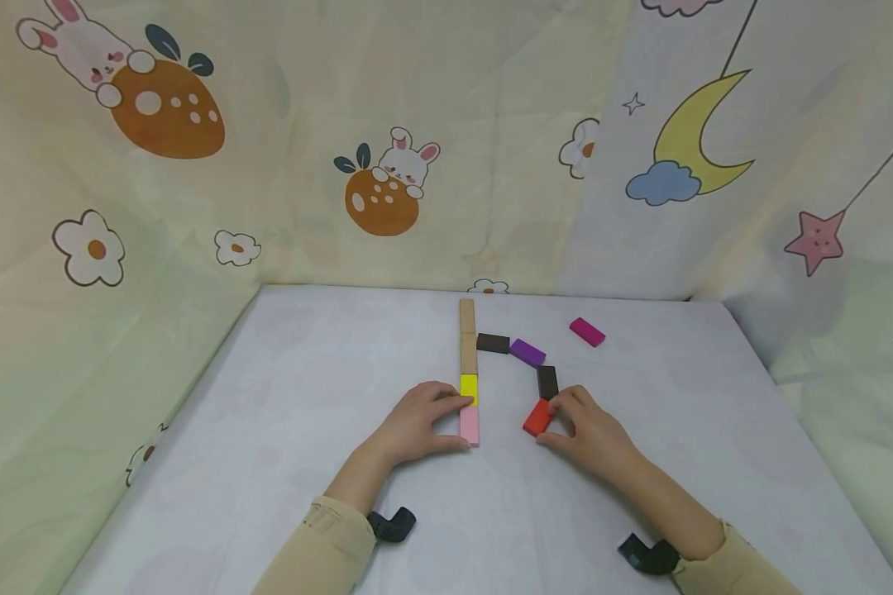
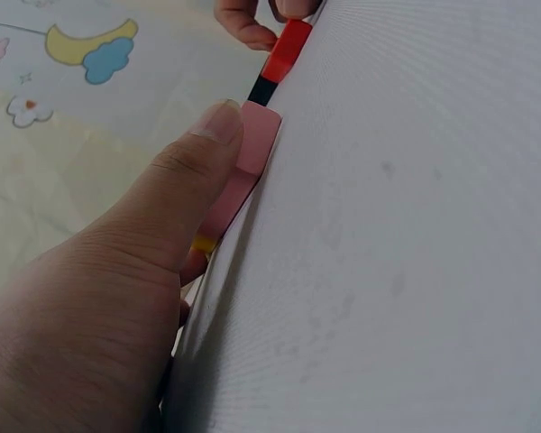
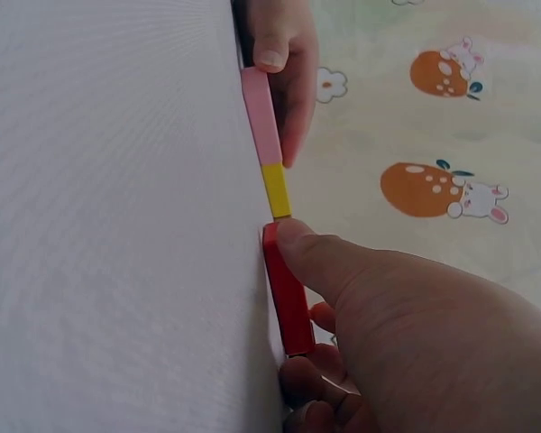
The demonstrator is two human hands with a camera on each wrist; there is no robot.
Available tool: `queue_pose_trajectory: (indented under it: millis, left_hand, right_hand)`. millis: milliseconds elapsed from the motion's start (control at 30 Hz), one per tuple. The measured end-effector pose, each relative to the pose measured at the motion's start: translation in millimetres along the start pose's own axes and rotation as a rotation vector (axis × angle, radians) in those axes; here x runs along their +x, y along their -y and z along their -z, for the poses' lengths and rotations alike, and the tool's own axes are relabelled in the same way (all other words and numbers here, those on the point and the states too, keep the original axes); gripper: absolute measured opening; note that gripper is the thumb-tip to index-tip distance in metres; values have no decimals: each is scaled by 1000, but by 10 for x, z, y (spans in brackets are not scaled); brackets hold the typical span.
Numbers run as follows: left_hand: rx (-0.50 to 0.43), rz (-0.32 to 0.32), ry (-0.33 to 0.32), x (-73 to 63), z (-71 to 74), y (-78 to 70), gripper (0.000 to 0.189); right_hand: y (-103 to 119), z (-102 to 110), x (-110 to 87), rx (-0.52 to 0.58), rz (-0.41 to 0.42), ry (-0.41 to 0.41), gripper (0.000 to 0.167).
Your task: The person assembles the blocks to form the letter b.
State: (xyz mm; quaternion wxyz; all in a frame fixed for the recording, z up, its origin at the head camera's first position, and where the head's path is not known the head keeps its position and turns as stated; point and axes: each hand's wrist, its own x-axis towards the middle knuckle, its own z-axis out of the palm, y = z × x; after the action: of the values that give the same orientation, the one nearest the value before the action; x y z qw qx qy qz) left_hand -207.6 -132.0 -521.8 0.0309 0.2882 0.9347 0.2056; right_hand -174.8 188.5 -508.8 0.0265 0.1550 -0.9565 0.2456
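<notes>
My left hand [image 1: 420,423] pinches a pink block [image 1: 470,426] lengthwise, thumb at its near end and a finger at its far end by a yellow block [image 1: 469,387]. Beyond the yellow one, two tan blocks [image 1: 467,351] continue the straight column. My right hand [image 1: 595,434] holds a red block [image 1: 537,418] between thumb and fingers; it lies slanted on the table. Its far end meets a dark brown block [image 1: 547,382]. From there a purple block [image 1: 527,353] and another dark brown block [image 1: 494,343] curve back to the tan column. In the right wrist view, the thumb touches the red block [image 3: 288,293].
A magenta block [image 1: 587,331] lies apart at the back right of the white tabletop [image 1: 305,355]. Printed cloth [image 1: 491,165] hangs behind and along both sides. Each wrist wears a black device, one at the left sleeve [image 1: 393,525] and one at the right sleeve [image 1: 649,555].
</notes>
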Motion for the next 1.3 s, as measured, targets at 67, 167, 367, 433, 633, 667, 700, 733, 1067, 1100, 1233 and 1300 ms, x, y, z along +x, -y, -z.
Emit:
queue_pose_trajectory:
  millis: [67,167,367,433,633,667,700,733,1067,1100,1233,1300]
  left_hand:
    - [0,-1,-1,-1,1,0,69]
    - [-2,0,-2,-3,3,-1,69]
    - [-4,5,5,-11,4,1,69]
    - [-5,8,8,-17,7,2,69]
    - [1,-7,5,-36,5,15,69]
    - [0,-9,5,-40,6,16,69]
    - [-2,-10,5,-45,6,18,69]
    - [-4,-12,5,-49,6,18,69]
    - [-5,-6,-3,-27,6,22,70]
    - [-4,-5,-1,-22,3,22,70]
    - [-12,-3,5,-9,5,14,70]
    - [-15,-1,5,-3,5,10,69]
  right_hand:
    - [-4,-3,2,-10,7,-3,43]
    - [-1,-7,5,-18,15,-8,45]
    - [15,-10,-3,-19,27,-14,46]
    - [21,-15,-11,-19,26,-16,46]
    - [47,-11,-34,7,3,-1,44]
    - [50,6,-34,32,-9,8,41]
    - [50,29,-32,55,-17,14,38]
    - [44,59,-28,80,-32,19,35]
    - [-417,457,159,161,-176,-82,34]
    - [-472,486,181,166,-183,-81,36]
    - [-629,596,309,198,-221,-46,45]
    - [-688,645,396,216,-240,-18,49]
